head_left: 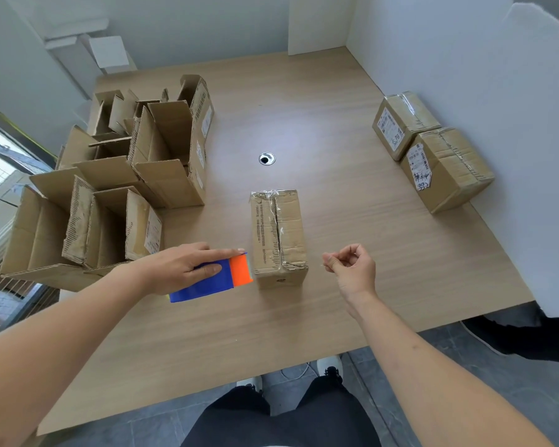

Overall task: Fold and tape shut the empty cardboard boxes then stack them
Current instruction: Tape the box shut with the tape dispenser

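A closed box (pixel 279 235) is seen at frame centre, its long axis running away from the viewer, its taped seam along that axis. Just left of its near end a tape dispenser (pixel 212 278) is held down by the left hand (pixel 181 266), forefinger stretched along the top, thumb pressed against the blue side. The right hand (pixel 352 266) hovers just right of the same near end, thumb and forefinger pinched; whether a tape end is held between them cannot be told. Both hands are about equally near. Open boxes (pixel 117 195) are heaped at left; two sealed boxes (pixel 430 150) stand at upper right, unstacked.
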